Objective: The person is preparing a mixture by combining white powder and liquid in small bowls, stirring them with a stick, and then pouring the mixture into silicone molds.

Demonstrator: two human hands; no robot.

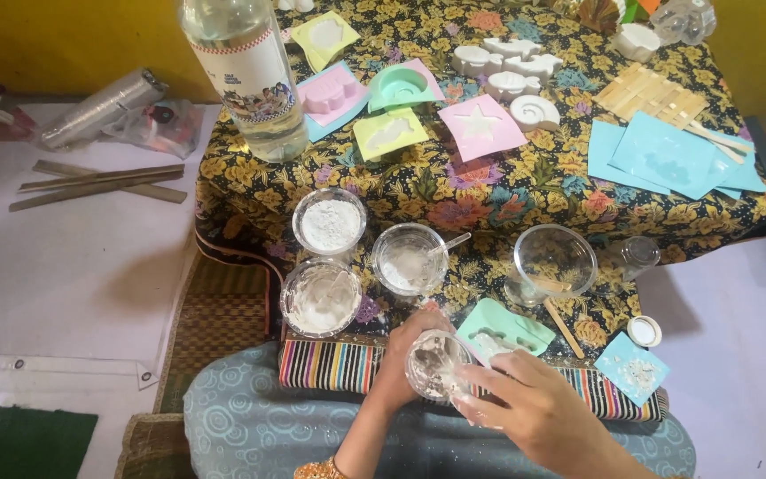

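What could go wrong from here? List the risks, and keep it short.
1. The small clear cup is held in the left hand over the lap while the right hand works in it, so white mix may drip onto the clothing.
2. The tall clear bottle stands near the table's edge; a knock could tip it.
3. Three open bowls of white powder and paste sit close by, where a reaching arm might upset them.
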